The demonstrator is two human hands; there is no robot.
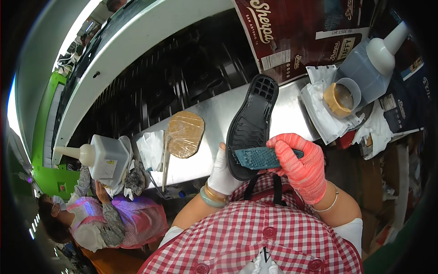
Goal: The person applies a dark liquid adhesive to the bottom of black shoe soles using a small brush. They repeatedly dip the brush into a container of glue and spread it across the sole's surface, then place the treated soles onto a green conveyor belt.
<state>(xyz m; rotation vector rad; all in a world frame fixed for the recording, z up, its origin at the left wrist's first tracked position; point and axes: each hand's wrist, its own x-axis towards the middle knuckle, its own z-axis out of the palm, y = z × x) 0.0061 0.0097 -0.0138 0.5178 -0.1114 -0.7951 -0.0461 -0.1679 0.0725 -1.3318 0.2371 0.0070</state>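
Observation:
A black shoe sole (250,121), its hollow inner side facing up, stands tilted in front of me with the heel grid at the far end. My left hand (224,176), in a white glove, grips its near end from the left side; the thumb shows at the edge and the other fingers are hidden. In a pink-red knit glove, my right hand (301,169) is closed round a flat teal brush-like tool (256,158) with a mesh-textured surface. That tool lies across the near part of the sole, seemingly touching it.
A metal ledge (207,141) bears a round brown wrapped pad (185,134) and a thin stick. Spouted plastic bottles stand left (109,157) and right (367,68), the right one beside a small cup (340,98). Beyond lies a dark rack (150,86); a co-worker (105,214) sits at left.

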